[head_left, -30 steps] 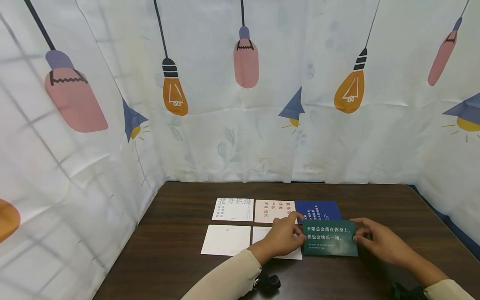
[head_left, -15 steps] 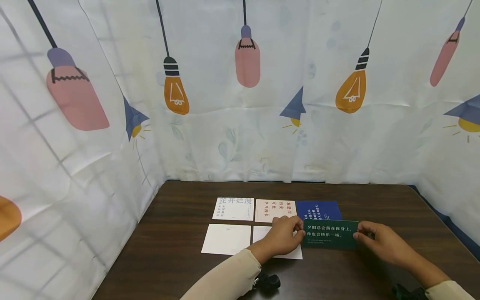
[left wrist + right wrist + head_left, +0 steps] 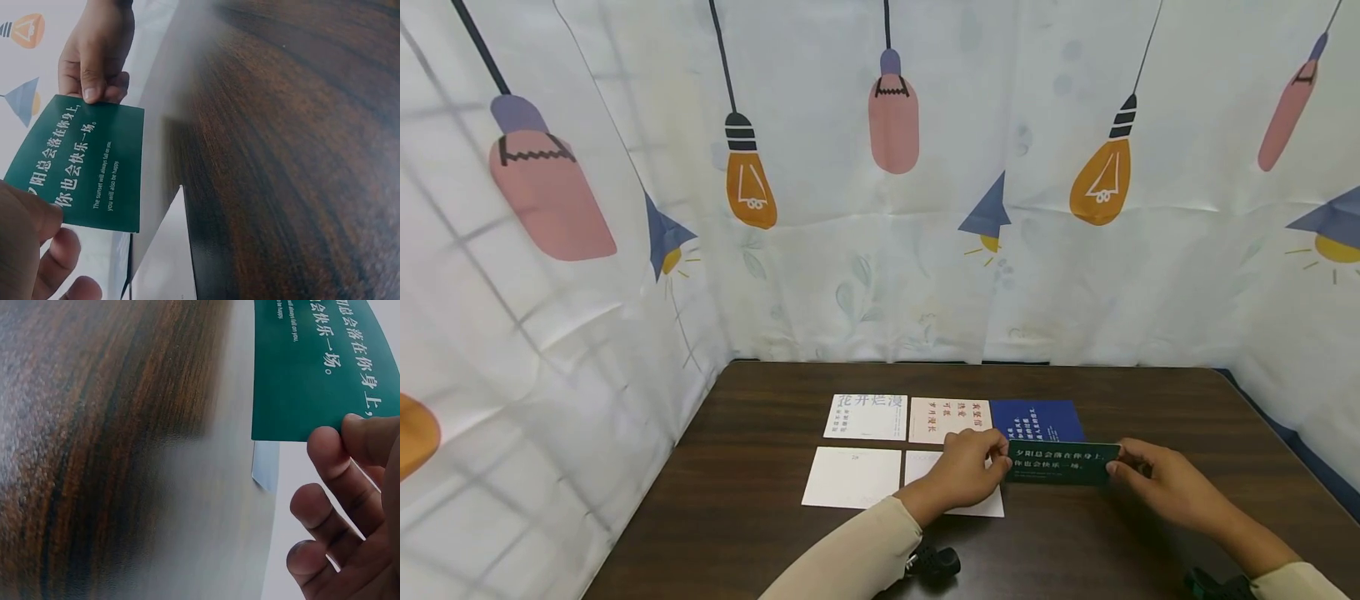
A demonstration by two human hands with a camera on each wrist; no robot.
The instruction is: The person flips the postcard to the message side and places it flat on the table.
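Observation:
A green card (image 3: 1063, 463) printed with white Chinese and English text is held up between both hands, tilted so the head view sees it foreshortened. My left hand (image 3: 968, 468) pinches its left end between thumb and fingers, and my right hand (image 3: 1165, 483) pinches its right end. In the left wrist view the green card (image 3: 94, 165) shows its text, with the thumb laid over its near edge. The right wrist view has the thumb and index fingertip on the corner of the green card (image 3: 312, 375), while the other fingers are spread below.
Behind the green card lies a blue card (image 3: 1037, 419), beside a pink card (image 3: 949, 419) and a white card (image 3: 865, 418). A blank-looking card (image 3: 852, 477) and another white card (image 3: 922, 467), partly under my left hand, form the nearer row. A patterned curtain hangs behind the table (image 3: 737, 542).
The green card has been tipped, its lower edge rising in the head view, so its face looks narrower. Both hands keep their pinch and almost the same places.

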